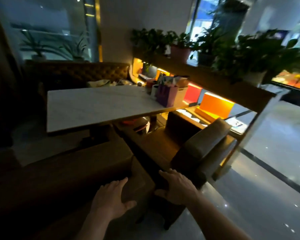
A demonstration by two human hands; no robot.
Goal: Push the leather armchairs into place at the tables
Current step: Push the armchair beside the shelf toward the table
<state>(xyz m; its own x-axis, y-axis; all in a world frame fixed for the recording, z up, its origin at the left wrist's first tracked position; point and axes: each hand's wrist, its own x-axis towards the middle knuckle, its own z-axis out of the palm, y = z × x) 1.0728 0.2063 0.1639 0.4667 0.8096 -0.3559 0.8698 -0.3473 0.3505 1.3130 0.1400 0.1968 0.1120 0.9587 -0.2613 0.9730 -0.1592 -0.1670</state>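
Head view, dim room, some motion blur.

Two brown leather armchairs stand side by side at the near long edge of a white-topped table (97, 108). The left armchair (64, 170) fills the lower left of the view; its back top runs toward the centre, and its front sits close under the table edge. The right armchair (194, 153) is angled, its backrest near the lit shelf unit (215, 87) on the right, its seat reaching toward the table's right end. A dark, narrow gap separates the two chairs.

Left hand (113, 196): palm down, flat on the right rear corner of the left armchair's back. Fingers (111, 185) extended and slightly spread, thumb out toward the gap. Nothing enclosed; hand rests open on the leather.

Right hand (177, 187): laid on the near corner of the right armchair's back/arm. Fingers (166, 174) stretched forward over the top edge, thumb pointing left and down toward the gap. Whether the thumb wraps under the edge cannot be told; the hand looks open, pressed against the chair rather than closed around it.

On the table's far right end: a purple paper bag (166, 97) and other bags, blurred. A tufted brown sofa (80, 73) lines the far side of the table. Potted plants (180, 44) sit along the top of the shelf unit. Glossy floor (267, 187) at right.
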